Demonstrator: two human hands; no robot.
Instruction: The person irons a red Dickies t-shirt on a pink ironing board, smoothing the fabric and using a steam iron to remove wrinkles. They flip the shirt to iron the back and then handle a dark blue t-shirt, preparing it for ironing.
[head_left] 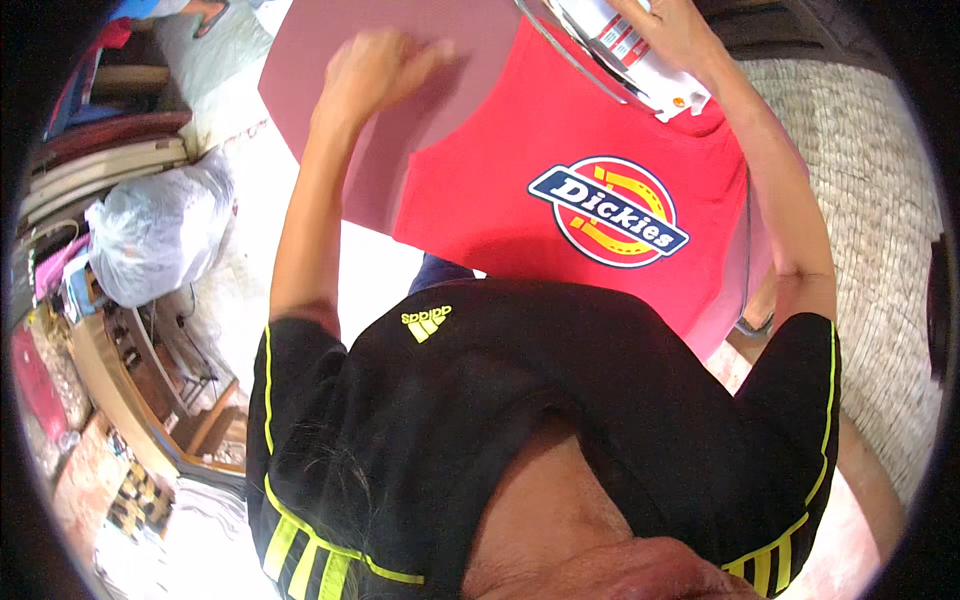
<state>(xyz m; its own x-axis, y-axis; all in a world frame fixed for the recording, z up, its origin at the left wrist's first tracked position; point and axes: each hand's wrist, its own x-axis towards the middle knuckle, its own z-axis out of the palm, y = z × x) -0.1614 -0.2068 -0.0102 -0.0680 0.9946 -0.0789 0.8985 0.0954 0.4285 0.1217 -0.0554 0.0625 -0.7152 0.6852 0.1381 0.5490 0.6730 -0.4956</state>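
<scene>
A red garment [470,200] with a round printed emblem lies spread over a mauve-brown board [300,110] in front of me. My left hand [375,75] hovers over or rests on the board's bare left part. Its fingers are slightly apart and smeared, and nothing shows in them. At the garment's far end is a white thing [645,75] with a curved silver edge, red-striped markings and a small orange spot; it looks like a clothes iron. My right hand [675,30] is on it, fingers bent over its top. The upper picture edge cuts off some of those fingers.
To the left stand a stuffed translucent plastic bag [165,230], stacked boards [105,165] and a wooden cabinet [125,390]. Folded white cloth [205,520] lies lower left. A woven mat-like surface [855,200] is on the right. Someone's foot [210,15] shows at the upper left.
</scene>
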